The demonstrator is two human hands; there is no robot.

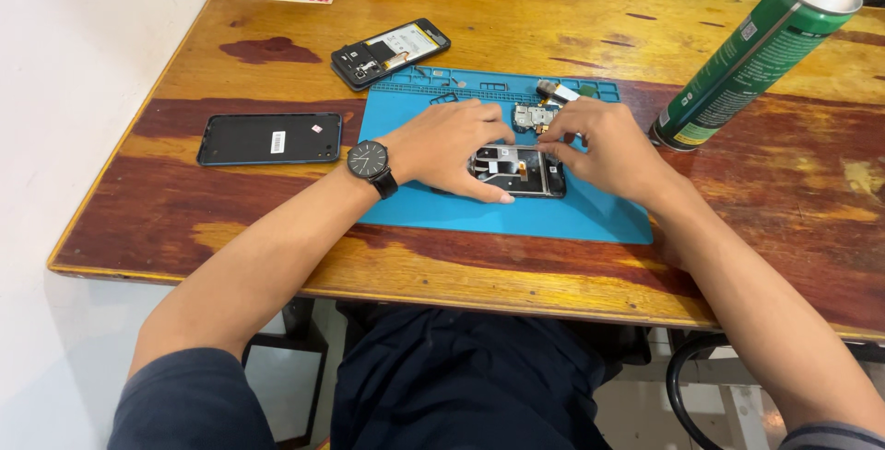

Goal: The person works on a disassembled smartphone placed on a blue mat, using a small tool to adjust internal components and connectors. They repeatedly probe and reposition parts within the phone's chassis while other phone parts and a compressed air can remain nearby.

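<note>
Opened phone [516, 171] lies on the blue mat [590, 215], long axis left-right. Left hand [452, 148] clamps its left end, fingers curled over. Right hand [604, 148] pinches at its upper right edge. Loose board [533, 116] just beyond; spray can [761, 53] far right on the worktop [737, 256].

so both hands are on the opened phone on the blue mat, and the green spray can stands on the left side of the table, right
Not quite: the head view shows the green spray can on the right side. Both the left hand and right hand are on the opened phone on the blue mat.
</note>
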